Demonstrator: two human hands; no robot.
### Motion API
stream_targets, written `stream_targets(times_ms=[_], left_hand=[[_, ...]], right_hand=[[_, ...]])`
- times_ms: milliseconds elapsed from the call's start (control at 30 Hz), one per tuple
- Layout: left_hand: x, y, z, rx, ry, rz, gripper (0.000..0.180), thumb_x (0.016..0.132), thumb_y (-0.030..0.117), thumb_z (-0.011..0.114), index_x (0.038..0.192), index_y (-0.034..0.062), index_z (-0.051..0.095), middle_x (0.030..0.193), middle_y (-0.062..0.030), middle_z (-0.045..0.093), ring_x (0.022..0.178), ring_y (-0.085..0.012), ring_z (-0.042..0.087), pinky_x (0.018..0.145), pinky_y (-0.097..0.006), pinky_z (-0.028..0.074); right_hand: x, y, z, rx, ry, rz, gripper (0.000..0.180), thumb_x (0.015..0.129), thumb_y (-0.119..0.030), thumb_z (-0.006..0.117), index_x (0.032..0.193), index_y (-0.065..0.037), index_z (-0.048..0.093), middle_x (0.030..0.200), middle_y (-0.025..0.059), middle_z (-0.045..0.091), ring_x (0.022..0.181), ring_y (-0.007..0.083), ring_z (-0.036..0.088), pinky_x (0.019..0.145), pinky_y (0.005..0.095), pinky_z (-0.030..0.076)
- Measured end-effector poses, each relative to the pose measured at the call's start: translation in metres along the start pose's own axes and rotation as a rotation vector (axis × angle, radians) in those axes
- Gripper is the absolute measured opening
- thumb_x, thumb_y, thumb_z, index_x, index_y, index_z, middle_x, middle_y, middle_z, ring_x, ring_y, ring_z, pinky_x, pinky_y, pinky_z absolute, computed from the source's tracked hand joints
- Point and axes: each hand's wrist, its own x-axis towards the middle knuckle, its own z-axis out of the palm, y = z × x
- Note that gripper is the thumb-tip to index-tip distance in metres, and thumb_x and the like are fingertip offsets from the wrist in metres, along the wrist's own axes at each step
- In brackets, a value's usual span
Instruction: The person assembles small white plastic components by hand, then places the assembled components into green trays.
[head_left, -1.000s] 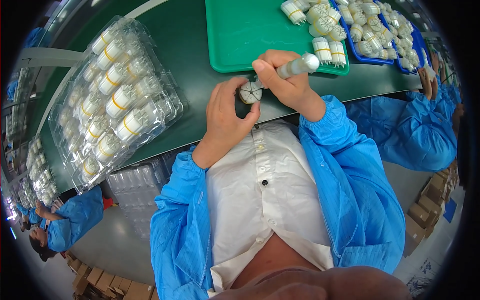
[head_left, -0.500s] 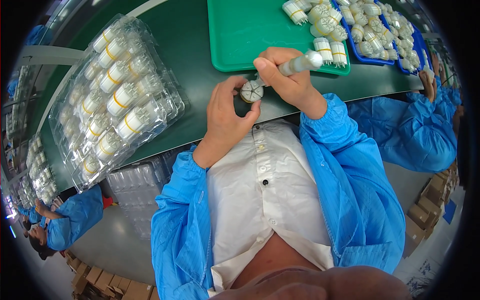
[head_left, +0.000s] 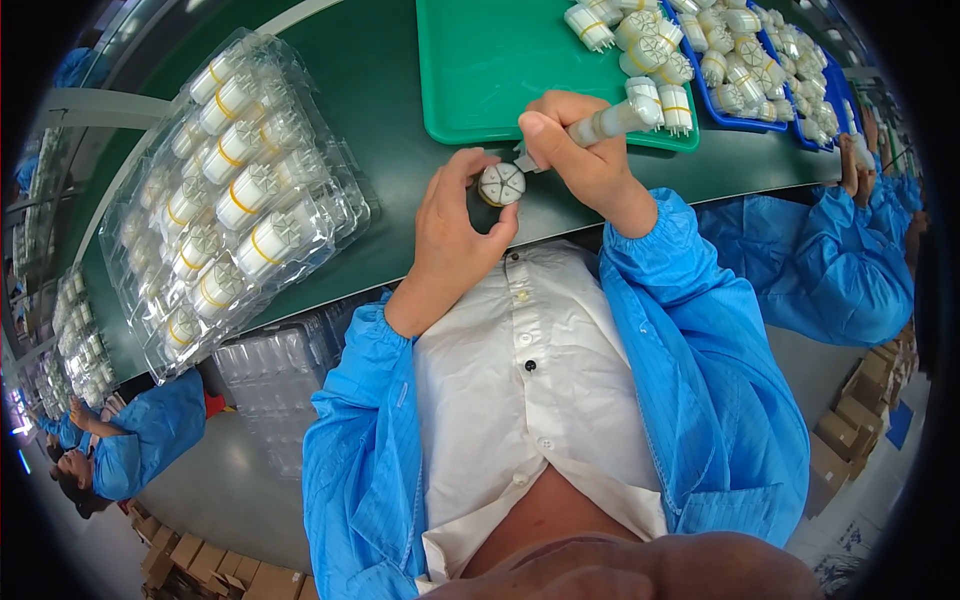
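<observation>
My left hand (head_left: 452, 222) is curled with thumb and fingers round the side of a small white cylinder (head_left: 502, 184). Its round end, divided by dark spoke-like lines, faces up. In my right fist (head_left: 580, 160) is a translucent white syringe-like tube (head_left: 612, 122), slanted with its thick end up to the right. The tube's narrow tip (head_left: 527, 160) points down-left and stands just beside the cylinder's upper right edge. Both hands are over the dark green table, just in front of a green tray (head_left: 520, 75).
White cylinders (head_left: 655, 50) with yellow bands lie at the tray's right side. Blue trays (head_left: 725, 108) of similar cylinders stand farther right. On the left, stacked clear plastic trays (head_left: 330, 215) hold banded cylinders. Co-workers in blue sleeves (head_left: 810, 260) sit on both sides.
My right hand has shifted slightly right, taking the tube's tip off the cylinder's top edge. The cylinder's spoked end now shows more fully; my left hand has hardly moved.
</observation>
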Motion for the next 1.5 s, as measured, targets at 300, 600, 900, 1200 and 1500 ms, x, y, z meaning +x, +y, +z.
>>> stream_targets(times_ms=[300, 600, 900, 1200, 1500], left_hand=[[0.002, 0.003, -0.005, -0.05, -0.111, -0.074, 0.057, 0.079, 0.004, 0.072, 0.13, -0.0001, 0.047, 0.116, -0.0183, 0.066, 0.106, -0.0312, 0.066, 0.094, -0.039, 0.051], [-0.017, 0.038, -0.094, 0.092, 0.118, 0.343, 0.054, 0.08, 0.011, 0.072, 0.128, -0.0004, 0.053, 0.12, -0.0212, 0.059, 0.111, -0.0387, 0.061, 0.096, -0.047, 0.05], [-0.065, 0.005, -0.328, 0.573, 0.678, -0.005, 0.046, 0.089, 0.0, 0.061, 0.134, -0.0023, 0.053, 0.13, -0.0165, 0.058, 0.116, -0.0256, 0.057, 0.099, -0.036, 0.046], [-0.045, -0.016, -0.314, 0.965, 0.34, -0.217, 0.037, 0.102, 0.019, 0.049, 0.135, 0.0034, 0.057, 0.138, -0.0201, 0.056, 0.129, -0.0382, 0.051, 0.112, -0.044, 0.035], [0.067, 0.068, -0.008, 0.237, -0.095, 0.358, 0.023, 0.088, -0.001, 0.064, 0.11, 0.0025, 0.068, 0.109, -0.0168, 0.069, 0.103, -0.0358, 0.065, 0.091, -0.041, 0.052]], right_hand=[[0.004, 0.01, 0.002, -0.172, -0.136, -0.032, 0.032, 0.097, -0.015, 0.062, 0.068, -0.005, 0.052, 0.063, 0.0008, 0.049, 0.058, 0.0099, 0.043, 0.052, 0.0299, 0.035], [-0.017, -0.01, -0.005, 0.06, 0.226, -0.206, 0.03, 0.103, -0.011, 0.05, 0.073, -0.004, 0.049, 0.066, 0.0072, 0.053, 0.059, 0.0129, 0.048, 0.055, 0.0278, 0.038], [-0.036, 0.01, 0.009, -0.243, 0.131, -0.036, 0.029, 0.103, -0.01, 0.052, 0.074, -0.005, 0.05, 0.066, 0.0049, 0.053, 0.06, 0.0113, 0.046, 0.056, 0.027, 0.036], [-0.044, 0.012, -0.002, -0.406, 0.159, -0.106, 0.036, 0.095, -0.011, 0.063, 0.061, -0.005, 0.051, 0.057, 0.007, 0.048, 0.05, 0.019, 0.045, 0.048, 0.0357, 0.033], [-0.074, 0.018, -0.039, -0.408, 0.285, -0.158, 0.033, 0.09, -0.007, 0.068, 0.063, -0.004, 0.049, 0.055, 0.0089, 0.045, 0.047, 0.0233, 0.043, 0.047, 0.0374, 0.031]])
